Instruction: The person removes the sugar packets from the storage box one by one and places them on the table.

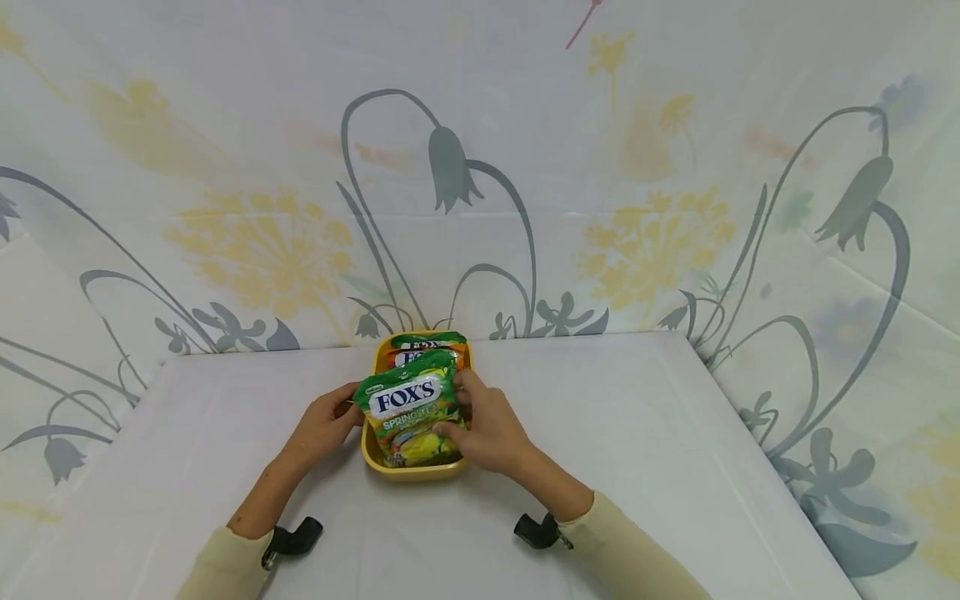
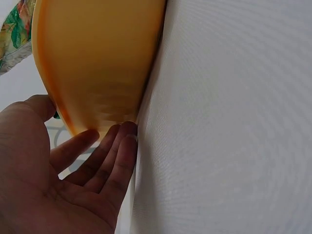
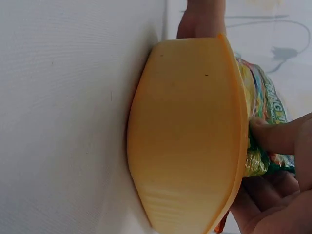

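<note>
A green FOX'S candy bag lies tilted over the front of a yellow plastic basket. My right hand grips the bag's right side, thumb in front and fingers behind, as the right wrist view also shows. At the basket's left side is my left hand. In the left wrist view its thumb lies at the rim and its fingers are bent toward the outer wall. Behind the front bag, more FOX'S bags, one orange and one green, stand in the basket, partly hidden.
The basket stands on a white-covered table, near its back edge. A cloth with printed flowers hangs behind and at the sides. Black devices are fixed at both wrists, by the light sleeves.
</note>
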### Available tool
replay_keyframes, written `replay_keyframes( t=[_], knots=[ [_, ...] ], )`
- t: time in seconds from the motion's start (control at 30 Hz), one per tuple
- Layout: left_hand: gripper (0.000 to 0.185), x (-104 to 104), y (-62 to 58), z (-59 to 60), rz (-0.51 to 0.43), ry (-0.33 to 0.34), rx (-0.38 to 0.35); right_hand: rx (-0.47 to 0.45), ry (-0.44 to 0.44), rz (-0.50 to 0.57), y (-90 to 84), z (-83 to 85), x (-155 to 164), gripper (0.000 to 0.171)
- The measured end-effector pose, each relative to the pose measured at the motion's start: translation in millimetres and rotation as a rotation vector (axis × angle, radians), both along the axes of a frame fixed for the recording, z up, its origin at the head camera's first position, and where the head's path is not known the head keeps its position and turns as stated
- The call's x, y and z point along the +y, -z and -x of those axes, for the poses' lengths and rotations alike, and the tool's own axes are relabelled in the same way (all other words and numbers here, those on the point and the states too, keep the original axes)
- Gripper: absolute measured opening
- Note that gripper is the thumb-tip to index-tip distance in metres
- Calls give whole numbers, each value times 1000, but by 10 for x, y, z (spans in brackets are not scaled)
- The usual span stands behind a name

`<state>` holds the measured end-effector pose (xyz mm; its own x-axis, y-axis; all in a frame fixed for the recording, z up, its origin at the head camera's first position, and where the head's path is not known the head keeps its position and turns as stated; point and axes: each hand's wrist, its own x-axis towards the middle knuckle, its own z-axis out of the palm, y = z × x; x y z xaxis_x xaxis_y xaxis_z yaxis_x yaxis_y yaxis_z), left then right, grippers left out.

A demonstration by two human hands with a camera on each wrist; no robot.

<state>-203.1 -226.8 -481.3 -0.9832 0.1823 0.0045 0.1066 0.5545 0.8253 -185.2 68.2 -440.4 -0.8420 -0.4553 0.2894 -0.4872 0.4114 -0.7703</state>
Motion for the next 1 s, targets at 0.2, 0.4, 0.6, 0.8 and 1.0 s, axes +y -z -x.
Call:
replay_keyframes(
  t=[0.2, 0.4, 0.6, 0.8, 1.0],
  knots=[
    [51, 12, -14, -11, 14, -1, -2, -5, 24, 74, -24, 36, 24, 49],
    [60, 21, -2, -3, 10, -5, -6, -5, 41, 156, -109, 51, 71, 47],
    [60, 21, -6, -4, 5, -2, -8, 6, 76, 188, -200, 81, 160, 44],
    [61, 25, -13, -10, 17, -2, -4, -14, 120, 213, -249, 134, 251, 44],
    [62, 18, -2, 1, 25, 0, -9, -2, 163, 223, -284, 204, 359, 45]
  ],
)
